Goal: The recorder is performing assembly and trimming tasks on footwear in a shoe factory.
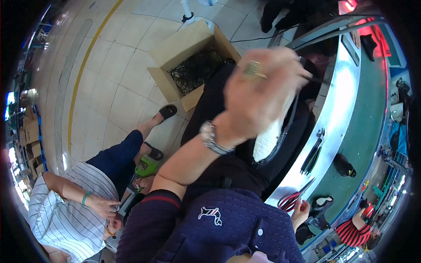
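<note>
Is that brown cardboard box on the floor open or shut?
The box is open: its flaps stick outward, and dark, tangled stuff shows inside.

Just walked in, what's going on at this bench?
The person's left hand, blurred, is over a white, black-edged piece, apparently a shoe, above the lap. The right hand is at the red-handled scissors on the bench; grip unclear. A black-handled tool lies nearby.

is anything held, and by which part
Can't tell: the left hand blurs over a white shoe-shaped piece; the right hand is at red-handled scissors, grip unclear.
</note>
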The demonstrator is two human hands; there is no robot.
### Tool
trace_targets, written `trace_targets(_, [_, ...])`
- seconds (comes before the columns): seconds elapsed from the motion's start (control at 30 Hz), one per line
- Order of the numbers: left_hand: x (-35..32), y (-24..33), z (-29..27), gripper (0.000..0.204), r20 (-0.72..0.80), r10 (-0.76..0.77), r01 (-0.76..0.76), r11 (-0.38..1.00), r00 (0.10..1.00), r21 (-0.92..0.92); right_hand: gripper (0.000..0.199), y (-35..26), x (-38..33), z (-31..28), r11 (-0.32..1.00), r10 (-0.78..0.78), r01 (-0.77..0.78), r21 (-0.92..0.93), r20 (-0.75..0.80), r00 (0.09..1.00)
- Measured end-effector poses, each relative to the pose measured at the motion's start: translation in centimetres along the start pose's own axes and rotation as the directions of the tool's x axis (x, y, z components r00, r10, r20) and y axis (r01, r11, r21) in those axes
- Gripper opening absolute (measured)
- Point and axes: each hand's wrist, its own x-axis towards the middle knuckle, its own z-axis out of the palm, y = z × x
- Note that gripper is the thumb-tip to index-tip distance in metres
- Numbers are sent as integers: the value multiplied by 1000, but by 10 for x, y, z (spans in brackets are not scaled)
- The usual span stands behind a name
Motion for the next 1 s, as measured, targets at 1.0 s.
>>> trace_targets(1.0, [-76,40,91,54,862,167,20,979,478,-201,55,-162,131,67,957,-278,273,-96,-48,959])
